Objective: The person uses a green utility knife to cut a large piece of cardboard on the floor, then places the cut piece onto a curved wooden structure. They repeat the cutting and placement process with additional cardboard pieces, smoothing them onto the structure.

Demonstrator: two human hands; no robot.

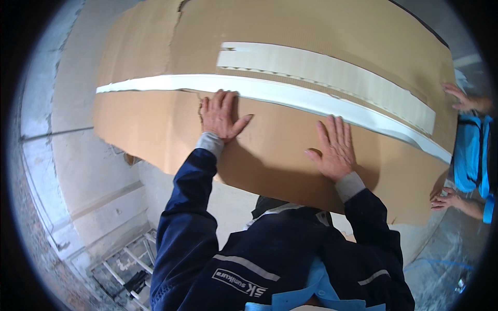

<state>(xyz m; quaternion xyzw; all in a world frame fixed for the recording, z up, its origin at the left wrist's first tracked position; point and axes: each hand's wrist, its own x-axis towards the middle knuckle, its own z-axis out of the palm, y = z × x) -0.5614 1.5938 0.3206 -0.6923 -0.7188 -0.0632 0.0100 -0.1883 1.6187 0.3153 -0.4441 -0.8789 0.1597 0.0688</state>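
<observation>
A large brown cardboard sheet (280,137) spreads in front of me. Across it runs a long white strip (171,83), slightly bowed, from the left edge to the right edge. Beyond that lies a shorter off-white panel (321,75) with a row of notches along its near edge. My left hand (222,114) is flat on the cardboard, fingertips at the near edge of the white strip. To the right, my right hand (334,147) also rests flat with fingers stretched, its tips close to the strip. Neither hand holds anything.
At the right, another person's two hands (463,98) are by the cardboard's right edge, next to a blue garment (467,153). A pale metal frame (124,264) stands on the floor at the lower left. A grey wall (67,155) lies to the left.
</observation>
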